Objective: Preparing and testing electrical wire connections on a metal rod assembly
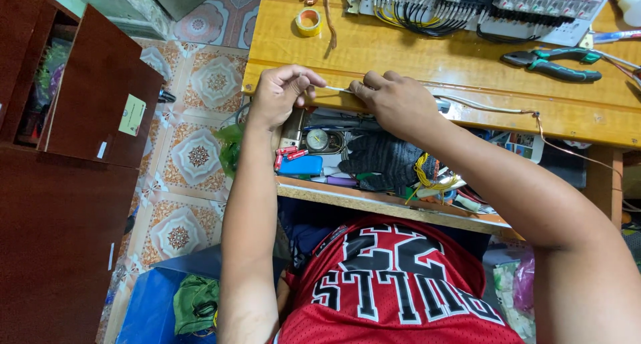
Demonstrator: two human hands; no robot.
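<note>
Wire (337, 89), thin, white (taut), pinched between hands

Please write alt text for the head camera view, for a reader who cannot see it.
The left hand and right hand pinch a thin white wire at the front edge of a glossy yellow wooden table. Green-handled pliers and a yellow tape roll lie on it; an open drawer sits below.

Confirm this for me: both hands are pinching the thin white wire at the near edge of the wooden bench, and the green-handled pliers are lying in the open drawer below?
Not quite. In the head view the green-handled pliers lie on top of the wooden bench, to the right, not in the open drawer. The rest holds: left hand and right hand pinch the thin white wire.
</note>
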